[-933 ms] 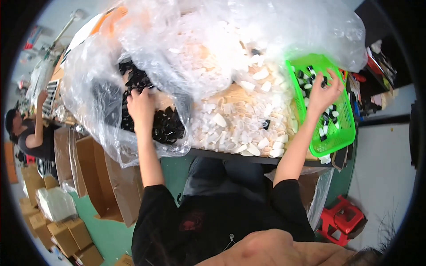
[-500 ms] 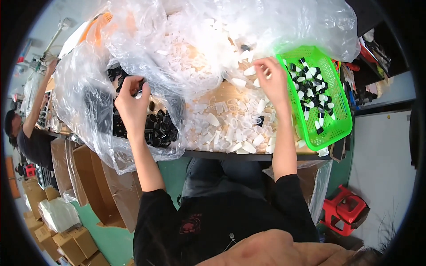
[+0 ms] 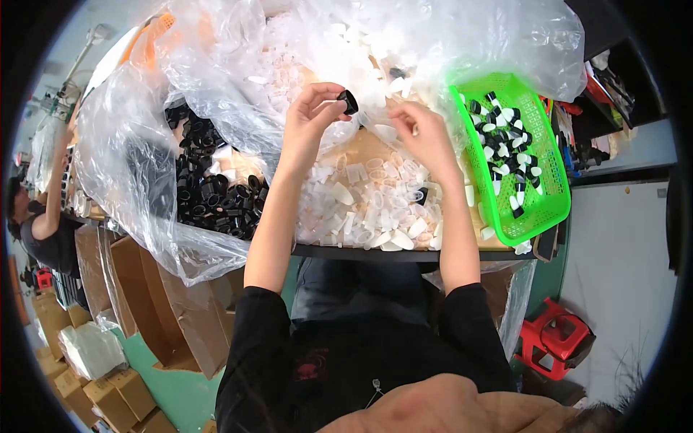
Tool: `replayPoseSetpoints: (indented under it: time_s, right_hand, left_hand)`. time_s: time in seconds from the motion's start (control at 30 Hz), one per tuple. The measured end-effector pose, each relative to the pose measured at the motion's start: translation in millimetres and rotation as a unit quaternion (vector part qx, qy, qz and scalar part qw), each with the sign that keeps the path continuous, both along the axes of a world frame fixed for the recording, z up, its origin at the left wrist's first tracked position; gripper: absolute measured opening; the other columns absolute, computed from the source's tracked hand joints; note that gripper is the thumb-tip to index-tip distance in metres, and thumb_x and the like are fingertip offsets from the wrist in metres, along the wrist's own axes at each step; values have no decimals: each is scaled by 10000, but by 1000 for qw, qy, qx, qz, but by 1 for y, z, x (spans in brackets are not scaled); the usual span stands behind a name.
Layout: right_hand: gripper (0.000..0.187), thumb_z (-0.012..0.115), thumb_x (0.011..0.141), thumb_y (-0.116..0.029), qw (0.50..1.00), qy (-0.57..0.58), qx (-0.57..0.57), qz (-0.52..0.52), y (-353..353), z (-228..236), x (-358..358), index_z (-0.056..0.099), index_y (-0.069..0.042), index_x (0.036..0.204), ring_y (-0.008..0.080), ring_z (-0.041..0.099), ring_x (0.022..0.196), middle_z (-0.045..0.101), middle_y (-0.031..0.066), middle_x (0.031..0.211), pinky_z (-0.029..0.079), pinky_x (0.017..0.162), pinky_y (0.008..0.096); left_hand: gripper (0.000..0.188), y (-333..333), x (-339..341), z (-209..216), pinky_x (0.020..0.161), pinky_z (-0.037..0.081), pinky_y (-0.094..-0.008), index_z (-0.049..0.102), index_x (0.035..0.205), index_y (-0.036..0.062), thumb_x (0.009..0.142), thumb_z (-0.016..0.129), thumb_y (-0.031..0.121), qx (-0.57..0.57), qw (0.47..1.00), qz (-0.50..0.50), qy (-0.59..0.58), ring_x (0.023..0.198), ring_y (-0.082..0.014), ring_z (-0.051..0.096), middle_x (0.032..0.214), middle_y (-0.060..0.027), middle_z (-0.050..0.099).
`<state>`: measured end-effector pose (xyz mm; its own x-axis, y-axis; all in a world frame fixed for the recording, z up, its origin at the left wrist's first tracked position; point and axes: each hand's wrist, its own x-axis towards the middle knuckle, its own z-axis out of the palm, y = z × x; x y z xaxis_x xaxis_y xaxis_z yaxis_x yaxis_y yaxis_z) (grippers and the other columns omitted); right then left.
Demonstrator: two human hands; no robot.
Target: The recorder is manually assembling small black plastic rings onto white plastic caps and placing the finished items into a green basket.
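Between the thumb and fingertips of my left hand [image 3: 312, 121] is a small black plastic cap [image 3: 349, 102], held above the table's middle. My right hand [image 3: 426, 137] is closed just to its right, fingertips pinched together; a pale bit shows at the fingers, too small to name. Below both hands lies a heap of clear oval plastic pieces [image 3: 379, 191] mixed with white tapered pieces [image 3: 401, 239]. Loose black caps [image 3: 216, 206] fill an opened clear plastic bag [image 3: 123, 180] on the left. Joined black-and-white pieces [image 3: 516, 144] lie in a green basket [image 3: 533, 232] on the right.
More clear pieces [image 3: 281, 61] and plastic film [image 3: 498, 43] cover the table's far side. Cardboard boxes [image 3: 155, 296] stand below on the left, a red stool [image 3: 554, 338] on the right. Another person [image 3: 54, 231] is at the far left.
My left hand has moved right from the black caps to the table's middle, carrying a black cap. My right hand has shifted slightly left and down, away from the basket.
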<state>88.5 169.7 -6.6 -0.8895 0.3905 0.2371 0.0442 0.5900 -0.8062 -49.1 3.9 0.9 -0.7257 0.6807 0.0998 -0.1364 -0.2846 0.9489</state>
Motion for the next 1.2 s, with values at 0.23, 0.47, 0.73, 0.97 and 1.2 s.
replayPoseSetpoints:
  time_s: [0.23, 0.47, 0.73, 0.97, 1.2]
  right_hand:
    - [121, 663, 814, -64, 952, -30, 300, -41, 14, -27, 6, 642, -11, 921, 202, 631, 754, 661, 99, 844, 478, 690, 306]
    - [118, 697, 798, -24, 971, 185, 91, -117, -3, 13, -1, 654, -20, 908, 155, 607, 756, 664, 83, 896, 460, 684, 273]
    - [168, 715, 774, 34, 948, 287, 110, -87, -30, 24, 0, 675, -21, 927, 145, 617, 728, 663, 76, 862, 492, 638, 253]
    - [181, 714, 743, 49, 938, 280, 192, -67, -34, 21, -4, 676, -40, 896, 191, 614, 702, 646, 66, 820, 508, 624, 293]
    - [194, 714, 736, 46, 938, 277, 200, -64, -33, 19, -5, 672, -49, 901, 202, 607, 709, 642, 58, 826, 503, 636, 308]
  left_hand:
    - [278, 3, 7, -8, 891, 513, -279, 603, 1178, -14, 901, 612, -14, 21, 996, -82, -11, 967, -135, 636, 1026, -75, 672]
    - [262, 4, 11, -7, 881, 499, -262, 630, 1157, -3, 895, 630, -16, 20, 997, -69, 40, 977, -126, 625, 1039, -54, 669]
    - [278, 5, 14, -7, 909, 500, -276, 627, 1167, -17, 890, 625, -40, 42, 995, -55, 70, 1044, -148, 610, 1167, -63, 600]
    - [278, 6, 17, -6, 890, 504, -260, 664, 1156, 14, 886, 628, -42, 29, 991, -54, 118, 1004, -133, 605, 1102, -49, 586]
    - [326, 6, 17, -7, 921, 485, -250, 645, 1196, 4, 892, 578, -94, 11, 988, -70, 139, 1033, -118, 576, 1137, -49, 572]
